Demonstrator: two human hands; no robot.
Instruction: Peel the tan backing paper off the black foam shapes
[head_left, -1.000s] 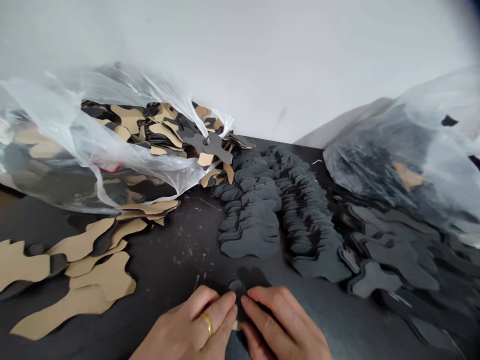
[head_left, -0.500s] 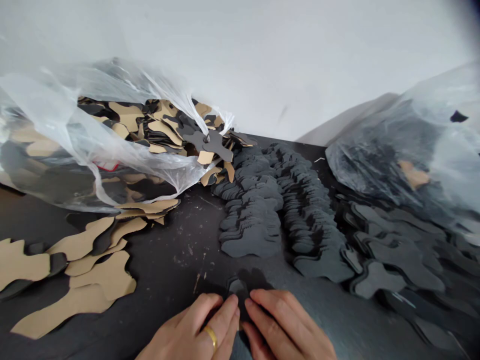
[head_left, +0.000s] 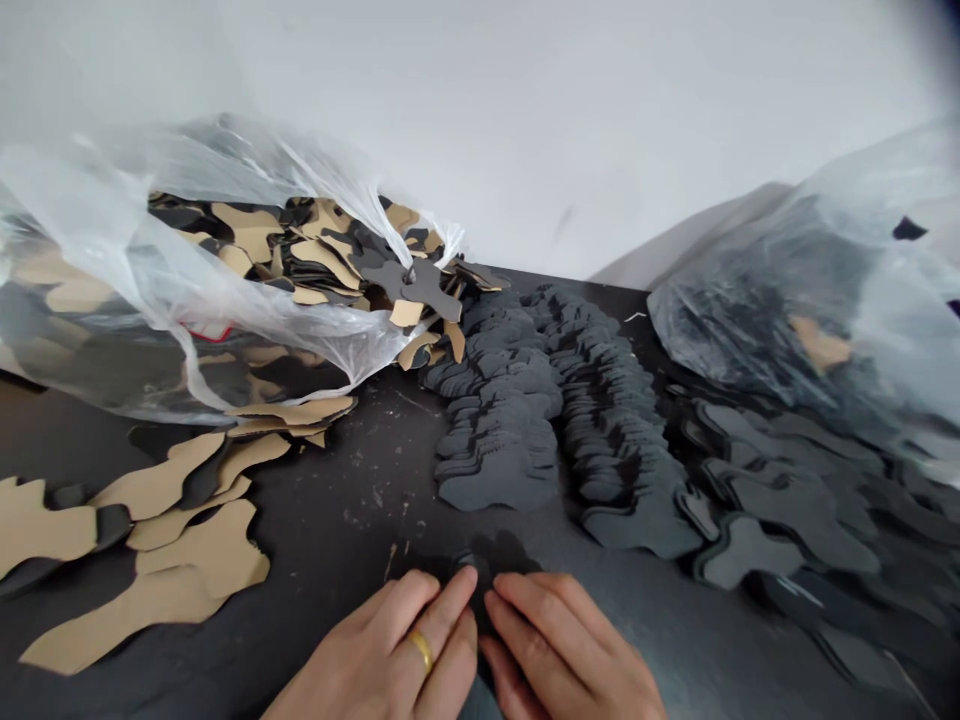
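At the front middle of the black table, my left hand (head_left: 397,645), wearing a gold ring, and my right hand (head_left: 571,645) come close together. Both have their fingers bent and pressed onto a small dark foam piece (head_left: 484,600) between the fingertips. Most of that piece is hidden by the fingers, so its outline cannot be made out. Just beyond the hands lie two long overlapping rows of grey-black cut foam pieces, a left row (head_left: 499,470) and a right row (head_left: 637,520).
Tan-backed cut pieces (head_left: 191,545) lie loose on the left. Behind them an open clear plastic bag (head_left: 292,335) spills tan and black pieces. Thicker dark pieces (head_left: 806,505) are heaped at right, below another plastic bag (head_left: 750,290). A white wall (head_left: 510,120) stands behind.
My left index finger has slid slightly forward over the dark piece, covering more of it. My right hand has shifted a little left. The view has moved slightly; the piles are unchanged.
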